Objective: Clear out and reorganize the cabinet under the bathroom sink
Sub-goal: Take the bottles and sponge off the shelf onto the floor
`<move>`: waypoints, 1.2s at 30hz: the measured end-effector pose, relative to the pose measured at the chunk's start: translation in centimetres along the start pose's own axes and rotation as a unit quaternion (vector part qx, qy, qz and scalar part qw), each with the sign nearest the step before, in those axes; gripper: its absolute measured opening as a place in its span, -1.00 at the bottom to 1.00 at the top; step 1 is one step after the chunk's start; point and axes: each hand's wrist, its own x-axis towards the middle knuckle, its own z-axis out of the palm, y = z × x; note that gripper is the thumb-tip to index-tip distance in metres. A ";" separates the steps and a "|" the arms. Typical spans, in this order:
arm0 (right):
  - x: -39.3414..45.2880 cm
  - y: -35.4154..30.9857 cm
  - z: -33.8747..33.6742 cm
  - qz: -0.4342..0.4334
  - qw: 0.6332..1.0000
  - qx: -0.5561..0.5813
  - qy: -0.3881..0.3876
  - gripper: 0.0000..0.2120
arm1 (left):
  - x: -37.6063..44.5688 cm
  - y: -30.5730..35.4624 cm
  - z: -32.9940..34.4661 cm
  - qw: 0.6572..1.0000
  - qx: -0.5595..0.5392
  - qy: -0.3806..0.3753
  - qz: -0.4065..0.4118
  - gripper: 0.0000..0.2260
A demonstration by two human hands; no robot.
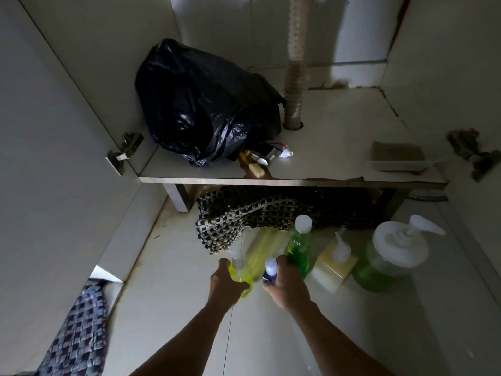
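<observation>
Both hands grip bottles: left hand (227, 280) yellow pump bottle (241, 272), right hand (287, 283) blue bottle (269, 272).

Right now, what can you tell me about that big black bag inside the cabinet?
The black bag is a glossy, crinkled plastic sack, bulging and full. It sits on the cabinet floor in the back left corner, against the left wall, beside the ribbed drain hose. A few small items lie at its front edge. Neither hand touches it.

Single head view, wide-angle, from above, facing forward and down into cabinet. Cabinet shelf (292, 181) crosses mid-frame, near; floor below it at arm's reach, drain hose (295, 77) beyond it.
</observation>
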 end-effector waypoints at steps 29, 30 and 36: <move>1.4 -7.5 -16.7 -0.026 0.959 -0.220 -0.178 -0.85 | 6.6 12.8 -7.8 0.949 0.310 -0.016 0.065 -0.76; 1.7 -8.5 -18.8 -0.041 0.962 -0.220 -0.157 -0.86 | 6.6 14.5 -8.2 0.955 0.285 -0.005 0.076 -0.78; 3.6 -8.5 -29.4 -0.055 0.983 -0.174 0.009 -0.76 | 7.0 21.3 -7.7 0.965 0.179 0.077 0.174 -0.81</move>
